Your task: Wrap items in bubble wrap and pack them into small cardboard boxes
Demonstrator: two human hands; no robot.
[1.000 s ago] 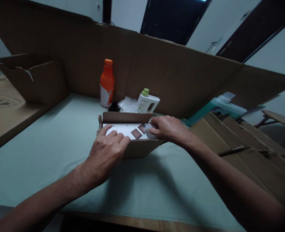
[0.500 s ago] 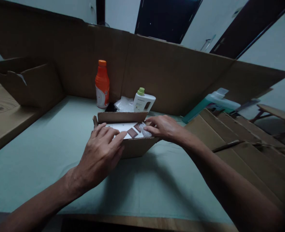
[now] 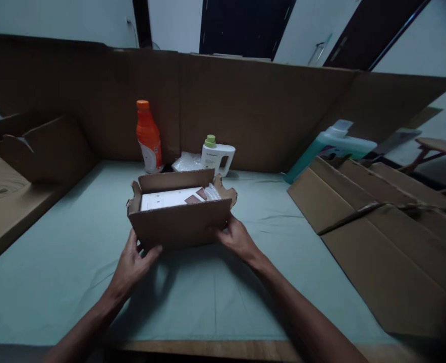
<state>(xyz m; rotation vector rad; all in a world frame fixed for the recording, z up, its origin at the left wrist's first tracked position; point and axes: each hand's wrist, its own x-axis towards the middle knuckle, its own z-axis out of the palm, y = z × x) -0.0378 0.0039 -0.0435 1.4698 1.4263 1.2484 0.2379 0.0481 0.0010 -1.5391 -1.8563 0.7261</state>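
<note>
An open cardboard box (image 3: 181,227) is between my hands, its flaps standing up. Inside lie a white carton (image 3: 166,198) with brown patches and, at its right end, a piece of bubble wrap (image 3: 212,192). My left hand (image 3: 134,262) grips the box's lower left corner, thumb along the front and fingertips hidden behind the side. At the lower right corner my right hand (image 3: 238,239) holds the box, its fingers partly hidden. Whether the box is lifted off the cloth I cannot tell.
Behind the box stand an orange bottle (image 3: 148,136), crumpled bubble wrap (image 3: 187,161) and a white bottle with a green cap (image 3: 212,155). Folded cardboard boxes (image 3: 378,252) and a teal bottle (image 3: 321,146) are at right. An open carton (image 3: 56,146) sits at left; a cardboard wall (image 3: 245,111) runs behind.
Both hands have moved from the box's top opening down to its lower corners and grip it. The box has turned slightly, showing more of its front. The camera view has shifted.
</note>
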